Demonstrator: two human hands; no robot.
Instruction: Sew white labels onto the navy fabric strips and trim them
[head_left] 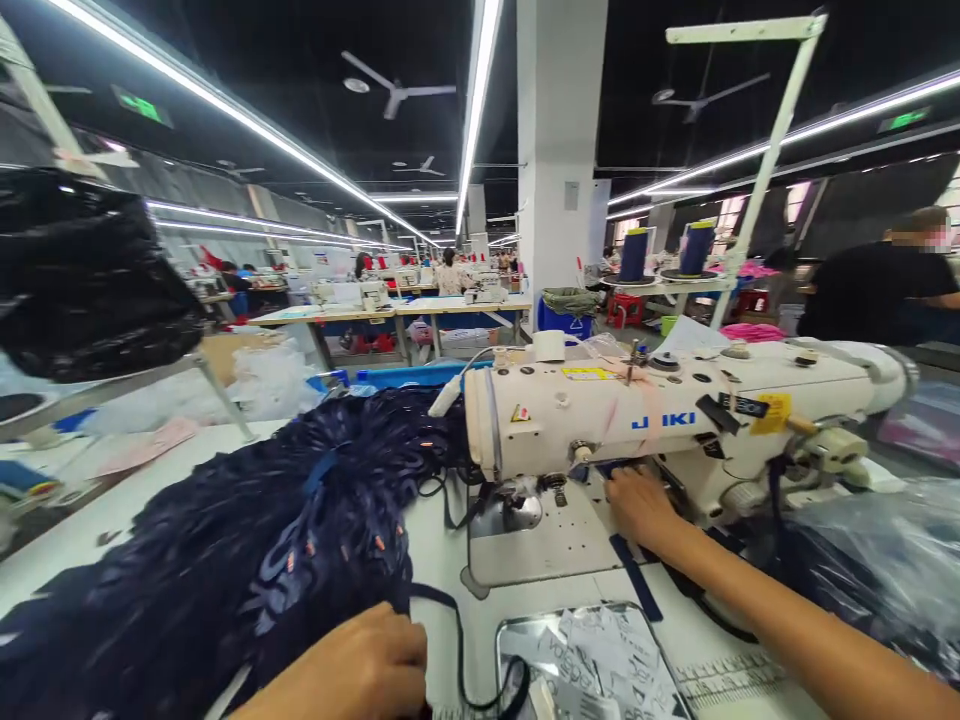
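Note:
My left hand (pixel 360 665) is closed, knuckles up, at the bottom edge beside a large heap of dark navy straps (pixel 225 520). What its fingers hold, if anything, is hidden. One thin dark strap (pixel 459 640) runs from the heap past this hand and loops over a metal tray (pixel 504 640). My right hand (pixel 641 508) reaches under the arm of a white sewing machine (pixel 540 420), right of the needle area. Its fingers are curled in against dark material there, and I cannot make out what they grip. Below that wrist lies a flat navy strip (pixel 636 578).
Printed white labels (pixel 600 660) fill the tray. A clear plastic bag (pixel 885 550) over dark material lies at the right. On the left hangs a black plastic bag (pixel 90 275). Navy thread cones (pixel 634 255) stand behind the machine. A person in black (pixel 855 285) is at the far right.

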